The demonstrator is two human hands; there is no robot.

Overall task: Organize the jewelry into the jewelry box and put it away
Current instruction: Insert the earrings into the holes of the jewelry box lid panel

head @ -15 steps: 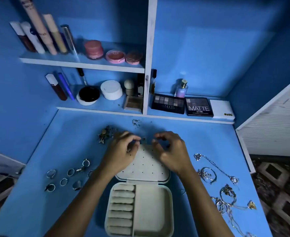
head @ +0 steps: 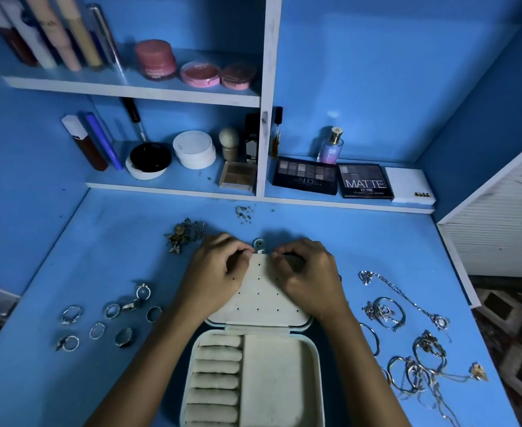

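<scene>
An open cream jewelry box (head: 272,380) lies at the near middle of the blue desk, with ring rolls on its left side. Its lid (head: 262,291) lies flat behind it, showing a panel with small holes. My left hand (head: 216,275) and my right hand (head: 309,275) rest on the lid, fingers curled over its far edge on either side of the clasp tab (head: 259,245). Several rings (head: 111,315) lie to the left, a pile of earrings (head: 185,234) at the far left, and necklaces and bracelets (head: 407,340) to the right. Anything tiny between the fingertips is hidden.
Small studs (head: 243,212) are scattered near the shelf edge. The shelves behind hold makeup: eyeshadow palettes (head: 333,180), a perfume bottle (head: 330,146), jars and tubes. A white slatted panel (head: 500,223) stands at the right.
Both hands have drawn slightly closer together at the lid's far edge, near the clasp tab. The box and the jewelry have not moved.
</scene>
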